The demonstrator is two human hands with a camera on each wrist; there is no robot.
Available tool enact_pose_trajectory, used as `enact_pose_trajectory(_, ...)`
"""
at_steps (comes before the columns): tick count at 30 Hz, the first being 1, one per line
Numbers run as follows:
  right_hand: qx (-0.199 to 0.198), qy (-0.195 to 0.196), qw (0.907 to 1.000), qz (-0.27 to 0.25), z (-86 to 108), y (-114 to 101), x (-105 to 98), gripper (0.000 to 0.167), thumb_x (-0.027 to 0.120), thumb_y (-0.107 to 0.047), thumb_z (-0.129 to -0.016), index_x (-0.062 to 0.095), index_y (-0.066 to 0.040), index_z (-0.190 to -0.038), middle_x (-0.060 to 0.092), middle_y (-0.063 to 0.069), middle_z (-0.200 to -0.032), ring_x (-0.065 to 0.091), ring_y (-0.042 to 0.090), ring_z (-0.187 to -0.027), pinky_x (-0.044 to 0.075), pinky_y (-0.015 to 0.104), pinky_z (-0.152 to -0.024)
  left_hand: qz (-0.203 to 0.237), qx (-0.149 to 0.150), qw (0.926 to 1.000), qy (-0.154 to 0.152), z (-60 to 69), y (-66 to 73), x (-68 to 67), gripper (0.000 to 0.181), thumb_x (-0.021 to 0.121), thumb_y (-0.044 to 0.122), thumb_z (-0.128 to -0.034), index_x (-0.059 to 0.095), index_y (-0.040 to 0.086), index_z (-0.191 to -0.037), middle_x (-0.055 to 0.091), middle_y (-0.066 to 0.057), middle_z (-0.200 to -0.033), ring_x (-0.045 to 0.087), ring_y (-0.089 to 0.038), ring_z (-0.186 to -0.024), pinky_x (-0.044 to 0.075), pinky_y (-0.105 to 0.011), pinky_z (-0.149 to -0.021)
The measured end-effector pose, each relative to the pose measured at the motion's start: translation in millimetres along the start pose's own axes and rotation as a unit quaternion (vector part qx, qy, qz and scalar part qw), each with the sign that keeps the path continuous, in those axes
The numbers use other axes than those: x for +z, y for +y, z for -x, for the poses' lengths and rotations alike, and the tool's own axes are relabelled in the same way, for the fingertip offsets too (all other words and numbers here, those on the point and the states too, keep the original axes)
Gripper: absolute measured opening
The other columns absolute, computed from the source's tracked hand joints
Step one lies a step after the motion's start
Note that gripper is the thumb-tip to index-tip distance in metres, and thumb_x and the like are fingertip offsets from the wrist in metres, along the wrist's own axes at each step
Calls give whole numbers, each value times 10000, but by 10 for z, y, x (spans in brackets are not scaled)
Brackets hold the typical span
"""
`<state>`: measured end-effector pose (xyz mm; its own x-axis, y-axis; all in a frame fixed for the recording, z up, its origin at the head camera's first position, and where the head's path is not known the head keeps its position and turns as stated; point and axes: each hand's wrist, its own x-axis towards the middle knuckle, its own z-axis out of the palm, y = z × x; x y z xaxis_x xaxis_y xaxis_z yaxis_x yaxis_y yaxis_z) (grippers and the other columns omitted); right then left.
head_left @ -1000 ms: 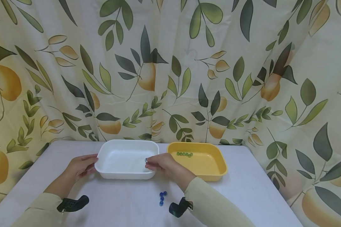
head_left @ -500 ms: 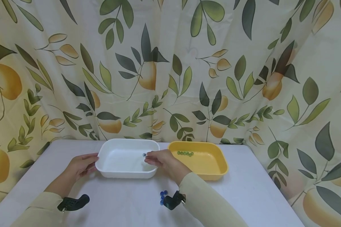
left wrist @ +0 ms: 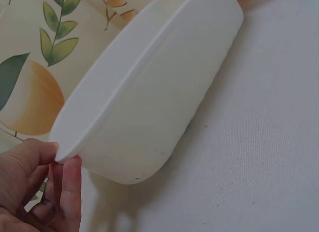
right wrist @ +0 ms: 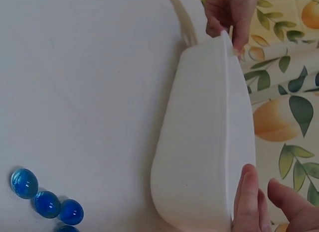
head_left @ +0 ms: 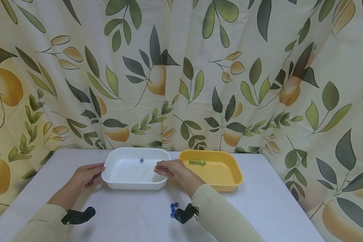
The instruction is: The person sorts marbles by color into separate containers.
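The left hand [head_left: 89,176] pinches the left end of the white tray [head_left: 133,186] between thumb and fingers; the left wrist view shows the hand [left wrist: 47,184] at the rim [left wrist: 107,105]. Inside that tray, toward the back, lies one blue marble [head_left: 141,161]. Over the tray's right end is the right hand [head_left: 176,171], holding nothing. In the right wrist view its thumb and fingers [right wrist: 246,199] stand apart beside the tray wall [right wrist: 192,142]. Several blue marbles [head_left: 172,210] lie on the table in front, also seen as blue marbles [right wrist: 47,204] in the right wrist view.
Right of the white tray stands a yellow tray [head_left: 220,188] with a row of several green marbles [head_left: 197,163] near its back left. A patterned curtain [head_left: 181,84] hangs behind the white-covered table [head_left: 124,215].
The right hand moved slightly up and back, then let go of a marble. That marble now lies farther left and back in the white tray. The left hand has kept its grip.
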<state>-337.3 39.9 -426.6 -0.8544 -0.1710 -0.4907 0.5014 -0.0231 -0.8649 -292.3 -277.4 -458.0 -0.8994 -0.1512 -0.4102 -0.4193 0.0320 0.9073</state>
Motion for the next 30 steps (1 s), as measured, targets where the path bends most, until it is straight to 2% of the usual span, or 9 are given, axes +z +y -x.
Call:
enact_pose_trajectory(11,16,-61,10000,-23,-11,19,-7,331,658,-64,-934,629,91,-1225,727,213,-1038,738,267,-915,590,225,-691,-13,-80,10000,35,-14,3,-4,529,700,189,-919,531,-6,-1381,661,120,-787,643,-71,-725,598,-258,-713)
enact_pose_trajectory(23,15,-40,9999,-166,-31,19,-4,287,667,-45,-922,655,94,-1172,725,221,-1033,738,277,-912,596,247,-709,-22,-92,9999,50,-20,0,-8,553,698,197,-924,507,-11,-1399,656,120,-796,647,-72,-731,601,-276,-736)
enact_pose_trajectory(30,62,-134,9996,-252,-16,14,-33,357,659,-58,-931,608,101,-1246,716,221,-1076,730,280,-950,594,252,-743,-87,-111,9999,92,-26,-4,-3,558,682,203,-935,489,-7,-1414,656,114,-813,639,-71,-738,600,-277,-748)
